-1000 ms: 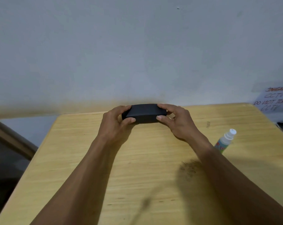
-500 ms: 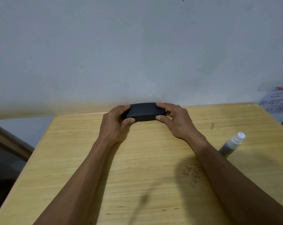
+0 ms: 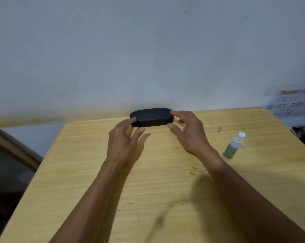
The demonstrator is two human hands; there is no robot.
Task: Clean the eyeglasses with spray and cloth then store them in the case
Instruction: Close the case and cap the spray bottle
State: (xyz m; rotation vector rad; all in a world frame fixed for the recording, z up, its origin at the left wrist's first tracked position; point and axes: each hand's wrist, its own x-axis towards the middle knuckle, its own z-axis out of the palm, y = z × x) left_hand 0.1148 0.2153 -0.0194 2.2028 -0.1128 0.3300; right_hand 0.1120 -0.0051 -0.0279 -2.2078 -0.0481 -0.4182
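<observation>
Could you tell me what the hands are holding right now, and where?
Neither grips anything; fingertips of the left hand and right hand only touch the ends of the closed case.

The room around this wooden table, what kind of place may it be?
Probably a monitored workroom or office, not clearly a home: a bare wooden table stands against a plain wall, and a handwritten paper notice at the right mentions CCTV.

You had one view only, from the camera on your head. It looked forward and down across the wooden table (image 3: 165,172) toward the wall (image 3: 148,50) at the far edge. Both forearms ran in from the bottom of the wide frame, close under the lens. No second view overlapped it.
</observation>
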